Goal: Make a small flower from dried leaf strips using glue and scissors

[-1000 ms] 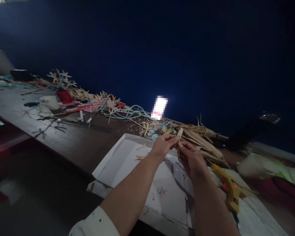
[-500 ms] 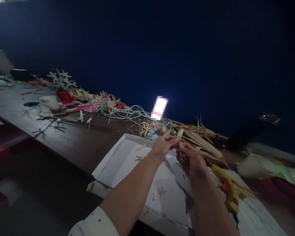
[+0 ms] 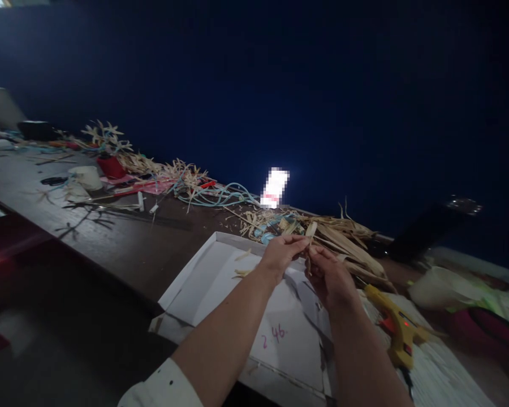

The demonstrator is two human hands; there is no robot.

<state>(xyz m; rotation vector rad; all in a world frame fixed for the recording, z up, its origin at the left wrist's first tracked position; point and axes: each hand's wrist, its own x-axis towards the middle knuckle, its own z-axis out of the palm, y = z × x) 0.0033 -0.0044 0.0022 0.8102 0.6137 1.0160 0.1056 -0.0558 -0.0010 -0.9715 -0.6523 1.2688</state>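
Above the far edge of a white cardboard box lid (image 3: 207,277), my left hand (image 3: 280,255) and my right hand (image 3: 330,274) meet. Between them is a small pale strip of dried husk (image 3: 311,230), pinched by the fingers of both hands; its top points up and a thin end hangs below. Short pale husk pieces (image 3: 242,273) lie in the lid beside my left forearm. Behind my right hand lies a heap of long dried husks (image 3: 343,240).
A yellow glue gun (image 3: 401,333) with a lit red light lies right of my right forearm. A white cup (image 3: 441,288) is farther right. Blue cords (image 3: 224,195), a red container (image 3: 111,167) and husk flowers (image 3: 106,135) sit along the wall.
My hands stay almost in place. The thin lower end of the husk strip has shifted slightly to the left between my fingers.
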